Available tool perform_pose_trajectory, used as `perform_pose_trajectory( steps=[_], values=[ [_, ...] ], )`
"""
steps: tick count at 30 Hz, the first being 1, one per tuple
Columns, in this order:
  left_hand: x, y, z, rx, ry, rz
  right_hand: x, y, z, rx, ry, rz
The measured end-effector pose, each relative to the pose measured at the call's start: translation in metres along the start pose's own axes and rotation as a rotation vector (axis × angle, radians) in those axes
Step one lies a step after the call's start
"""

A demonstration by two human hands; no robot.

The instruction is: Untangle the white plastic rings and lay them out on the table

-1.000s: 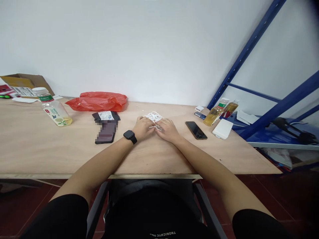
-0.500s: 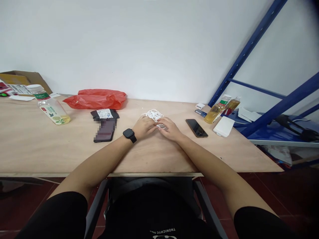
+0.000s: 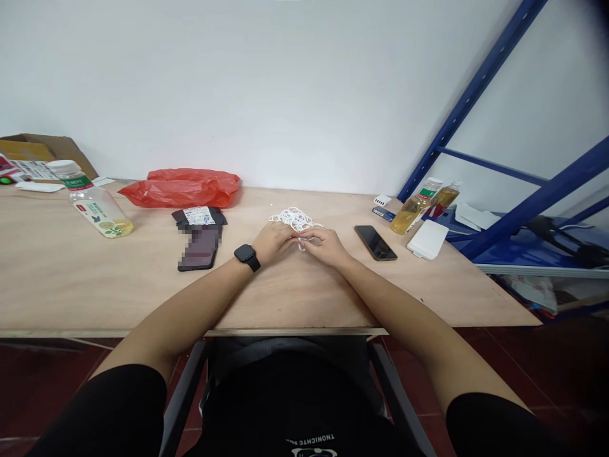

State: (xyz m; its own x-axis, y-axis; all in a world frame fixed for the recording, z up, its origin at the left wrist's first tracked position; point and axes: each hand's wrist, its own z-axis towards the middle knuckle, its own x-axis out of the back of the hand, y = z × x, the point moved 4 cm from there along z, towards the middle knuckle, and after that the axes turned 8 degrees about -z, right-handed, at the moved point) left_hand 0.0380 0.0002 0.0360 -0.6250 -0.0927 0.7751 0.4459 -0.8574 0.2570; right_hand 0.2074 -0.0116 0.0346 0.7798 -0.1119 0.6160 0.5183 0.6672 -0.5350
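A small heap of thin white rings or loops (image 3: 295, 218) lies on the wooden table (image 3: 71, 279) just beyond my hands. My left hand (image 3: 272, 242), with a black watch on its wrist, and my right hand (image 3: 324, 244) meet fingertip to fingertip at the near edge of the heap. Both hands have their fingers curled and pinched together on a white piece from the heap. What exactly sits between the fingertips is too small to make out.
On the table: a dark phone (image 3: 375, 242), a white power bank (image 3: 427, 239), two bottles of yellow liquid (image 3: 413, 212), a black packet (image 3: 198, 217) over another phone, a red plastic bag (image 3: 185, 186), a bottle (image 3: 98, 212), a cardboard box (image 3: 33, 150). Blue shelving (image 3: 523, 209) stands right.
My hands have shifted slightly toward me from the heap, still pinched together. The view has tilted a little.
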Motion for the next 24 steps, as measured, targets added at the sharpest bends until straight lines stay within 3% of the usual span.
perform_pose_trajectory(
  steps=[9, 24],
  values=[
    [-0.0036, 0.0018, 0.0001, -0.050, 0.000, -0.060, -0.0028, 0.0063, -0.0027, -0.053, -0.001, -0.074],
    [-0.0078, 0.0057, 0.0007, 0.071, -0.017, -0.144, -0.0032, 0.0042, -0.0024, -0.102, 0.005, -0.087]
  ],
)
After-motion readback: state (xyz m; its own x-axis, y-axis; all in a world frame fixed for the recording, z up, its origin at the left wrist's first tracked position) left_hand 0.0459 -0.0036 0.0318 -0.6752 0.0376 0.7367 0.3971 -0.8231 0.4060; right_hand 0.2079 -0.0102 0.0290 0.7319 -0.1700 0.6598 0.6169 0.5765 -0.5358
